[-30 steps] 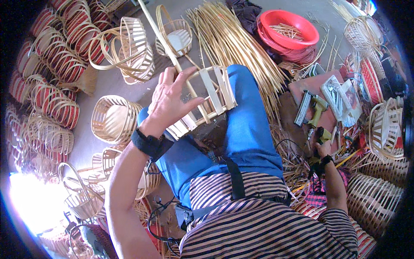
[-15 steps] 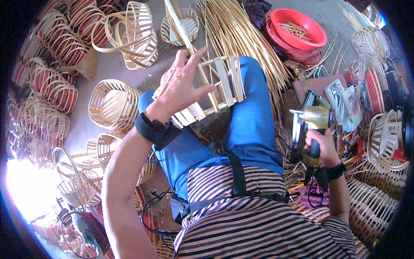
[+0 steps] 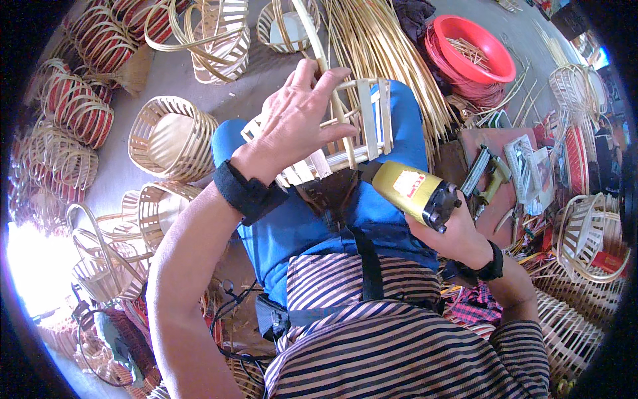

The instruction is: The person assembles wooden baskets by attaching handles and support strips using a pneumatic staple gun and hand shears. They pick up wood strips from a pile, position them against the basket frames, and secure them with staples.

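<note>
Gripping a slatted basket [image 3: 367,120]: left hand [image 3: 292,123], laid over its side, thumb and forefinger spread; palm contact hidden. Basket lies tilted above the person's blue-trousered knees [image 3: 405,106]. Pale wooden strip [image 3: 310,30] runs beneath the same fingers and across the basket. Right hand [image 3: 455,233] closed around the handle of a yellow-green power tool [image 3: 409,189]; handle largely hidden by the tool body. Tool nose just beside the basket's near edge; contact cannot be told. Beyond the knees: bundle of thin canes [image 3: 379,73], red basin [image 3: 505,56].
</note>
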Demonstrator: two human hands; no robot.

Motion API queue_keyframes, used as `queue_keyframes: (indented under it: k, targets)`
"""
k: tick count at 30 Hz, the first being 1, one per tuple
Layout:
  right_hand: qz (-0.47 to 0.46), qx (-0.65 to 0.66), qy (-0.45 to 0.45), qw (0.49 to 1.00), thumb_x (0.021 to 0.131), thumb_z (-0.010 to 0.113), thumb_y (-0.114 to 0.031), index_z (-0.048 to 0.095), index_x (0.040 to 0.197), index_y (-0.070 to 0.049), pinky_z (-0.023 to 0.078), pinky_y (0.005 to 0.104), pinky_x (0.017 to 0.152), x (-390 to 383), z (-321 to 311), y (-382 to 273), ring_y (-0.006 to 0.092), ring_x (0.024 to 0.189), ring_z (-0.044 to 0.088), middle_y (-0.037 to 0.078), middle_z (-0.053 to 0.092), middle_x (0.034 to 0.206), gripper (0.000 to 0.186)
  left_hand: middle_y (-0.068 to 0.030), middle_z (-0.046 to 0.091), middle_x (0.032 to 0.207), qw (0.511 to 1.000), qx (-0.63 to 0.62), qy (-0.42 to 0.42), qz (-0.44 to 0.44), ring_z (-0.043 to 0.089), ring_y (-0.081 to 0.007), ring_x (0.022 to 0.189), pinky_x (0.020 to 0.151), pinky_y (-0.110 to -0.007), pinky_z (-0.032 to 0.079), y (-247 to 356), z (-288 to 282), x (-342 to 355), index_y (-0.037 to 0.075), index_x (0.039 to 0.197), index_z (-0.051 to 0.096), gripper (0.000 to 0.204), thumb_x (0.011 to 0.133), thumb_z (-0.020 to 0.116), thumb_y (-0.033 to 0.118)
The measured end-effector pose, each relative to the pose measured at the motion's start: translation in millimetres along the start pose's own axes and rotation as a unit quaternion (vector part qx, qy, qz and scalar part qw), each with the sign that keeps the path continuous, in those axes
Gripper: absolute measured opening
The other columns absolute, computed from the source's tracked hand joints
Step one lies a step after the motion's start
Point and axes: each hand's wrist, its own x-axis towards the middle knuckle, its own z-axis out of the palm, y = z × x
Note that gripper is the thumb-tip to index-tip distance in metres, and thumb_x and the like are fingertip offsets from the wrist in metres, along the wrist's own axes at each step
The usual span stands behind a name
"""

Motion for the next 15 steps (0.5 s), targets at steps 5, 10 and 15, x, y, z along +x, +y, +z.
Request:
queue_keyframes:
  k: [5, 10, 15]
  targets:
    - [0.057, 0.080, -0.009, 0.995, 0.059, 0.061, -0.007, 0.054, 0.077, -0.003, 0.044, 0.0334, 0.060, 4.2, -2.2, -2.8, 0.0263, 0.065, 0.054, 0.009, 0.056, 0.071, 0.019, -0.0147, 0.039, 0.098, 1.000, -0.004, 0.006, 0.006, 0.047, -0.0339, 0.087, 0.070, -0.040, 0.041, -0.2, 1.9, 1.4, 0.013, 0.112, 0.038, 0.065, 0.060, 0.066, 0.039]
    - [0.019, 0.056, 0.003, 0.998, 0.060, 0.060, -0.006, 0.054, 0.076, -0.003, 0.044, 0.0321, 0.058, 4.9, 1.0, 3.8, 0.0270, 0.063, 0.054, 0.010, 0.055, 0.070, 0.018, -0.0143, 0.039, 0.095, 1.000, 0.004, 0.005, -0.006, 0.048, -0.0339, 0.086, 0.070, -0.040, 0.041, 1.9, 3.2, 4.9, 0.012, 0.110, 0.040, 0.064, 0.060, 0.066, 0.042]
    - [0.030, 0.077, 0.011, 0.997, 0.060, 0.060, -0.006, 0.054, 0.077, -0.003, 0.044, 0.0329, 0.058, 9.5, -0.9, -1.0, 0.0277, 0.063, 0.054, 0.011, 0.056, 0.071, 0.019, -0.0138, 0.039, 0.094, 1.000, 0.012, 0.016, 0.000, 0.048, -0.0335, 0.085, 0.070, -0.040, 0.041, 0.3, 4.2, 5.5, 0.011, 0.109, 0.040, 0.064, 0.059, 0.066, 0.042]
